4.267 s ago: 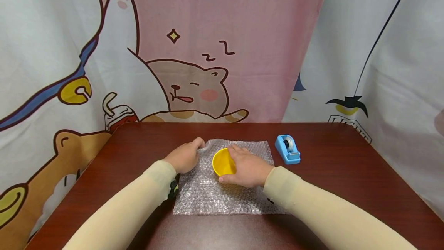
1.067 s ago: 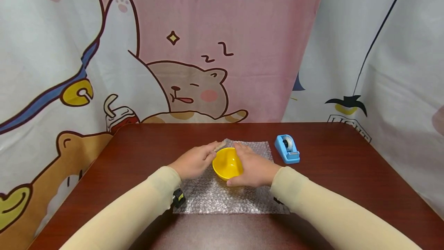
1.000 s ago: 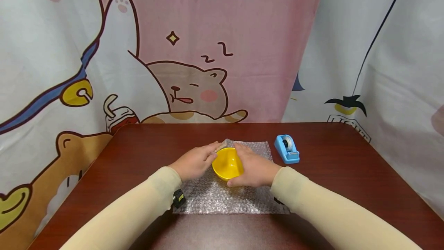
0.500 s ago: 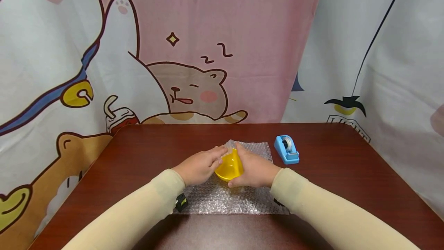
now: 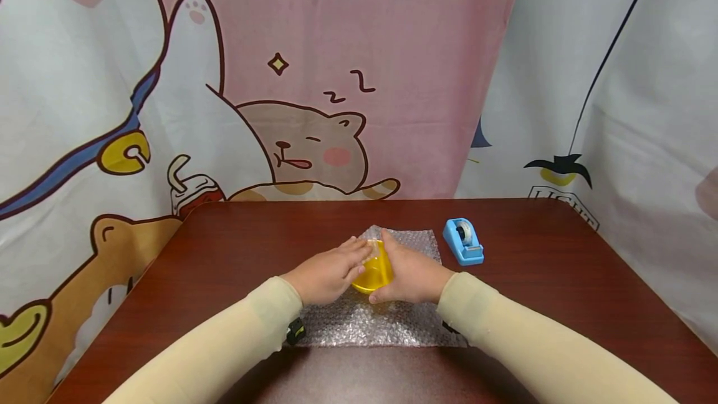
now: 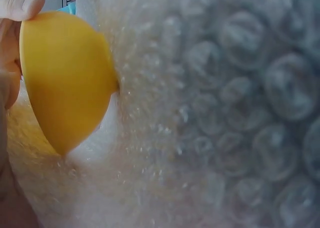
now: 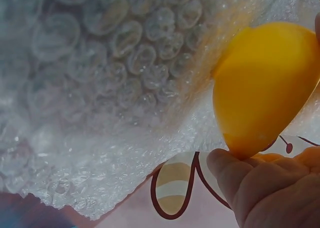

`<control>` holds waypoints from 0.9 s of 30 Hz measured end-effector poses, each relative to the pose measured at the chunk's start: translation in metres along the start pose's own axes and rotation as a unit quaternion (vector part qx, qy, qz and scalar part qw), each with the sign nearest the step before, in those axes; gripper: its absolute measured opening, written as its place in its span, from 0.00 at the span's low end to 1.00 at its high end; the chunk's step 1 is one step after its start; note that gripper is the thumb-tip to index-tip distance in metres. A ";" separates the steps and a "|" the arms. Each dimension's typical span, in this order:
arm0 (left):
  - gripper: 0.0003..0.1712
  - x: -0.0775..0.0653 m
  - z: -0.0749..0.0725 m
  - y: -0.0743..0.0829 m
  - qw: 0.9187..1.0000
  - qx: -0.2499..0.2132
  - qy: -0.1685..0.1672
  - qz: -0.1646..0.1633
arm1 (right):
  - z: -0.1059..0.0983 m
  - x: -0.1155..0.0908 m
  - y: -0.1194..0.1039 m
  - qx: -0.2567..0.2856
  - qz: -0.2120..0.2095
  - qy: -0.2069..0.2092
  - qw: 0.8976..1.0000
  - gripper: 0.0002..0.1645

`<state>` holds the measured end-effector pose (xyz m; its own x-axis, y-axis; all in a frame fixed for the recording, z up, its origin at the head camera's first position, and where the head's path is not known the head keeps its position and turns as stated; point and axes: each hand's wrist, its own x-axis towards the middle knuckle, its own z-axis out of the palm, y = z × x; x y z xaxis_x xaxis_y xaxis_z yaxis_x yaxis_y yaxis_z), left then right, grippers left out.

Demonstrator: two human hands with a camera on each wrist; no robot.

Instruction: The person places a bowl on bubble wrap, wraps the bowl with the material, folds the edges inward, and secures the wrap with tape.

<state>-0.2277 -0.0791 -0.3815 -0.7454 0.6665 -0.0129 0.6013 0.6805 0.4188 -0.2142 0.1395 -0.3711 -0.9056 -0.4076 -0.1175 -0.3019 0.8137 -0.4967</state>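
Yellow bowl (image 7: 267,83) sits on the sheet, mouth up, right between your hands, with the cartoon-print curtain (image 5: 426,80) behind and the dark wood table (image 5: 247,229) under it all. Bubble wrap (image 5: 387,329) lies flat toward you, while its left side seems folded up and over the bowl, so I'd guess you're on the first fold. Your right hand (image 5: 412,274) has the bowl's right side, fingers at the far rim and thumb near the close one, so a firm but gentle hold there should stop it sliding. Your left hand (image 5: 325,274) has its fingers fairly straight over the flap, not really clenched; if it were me I'd smooth the film down snug against the rim before letting go, otherwise it'll probably spring back. Blue tape dispenser (image 5: 464,242) is just beside the wrap's far right corner, handy enough. As for what I can't make out: your left palm hides most of the fold, so no clue whether your thumb nips the edge underneath. Both wrist views are mostly blurry bubbles, with hands cut off at the frame edges, and the black wrist gadget (image 5: 295,331) is half lost under your left sleeve.
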 end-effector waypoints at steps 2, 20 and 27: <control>0.31 0.000 0.001 0.000 1.000 0.006 -0.003 -0.001 | 0.000 0.000 0.000 -0.002 0.001 0.001 1.000 0.79; 0.40 -0.001 0.009 0.003 0.999 0.042 0.001 0.009 | 0.000 0.000 0.001 -0.002 -0.016 0.004 1.000 0.79; 0.45 0.000 0.012 0.005 0.999 0.035 0.002 -0.013 | 0.000 0.000 0.004 0.010 -0.028 0.001 1.000 0.79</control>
<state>-0.2212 -0.0714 -0.3905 -0.7622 0.6471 -0.0201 0.5997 0.7174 0.3546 -0.2159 0.1428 -0.3729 -0.8879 -0.4519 -0.0865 -0.3466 0.7806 -0.5201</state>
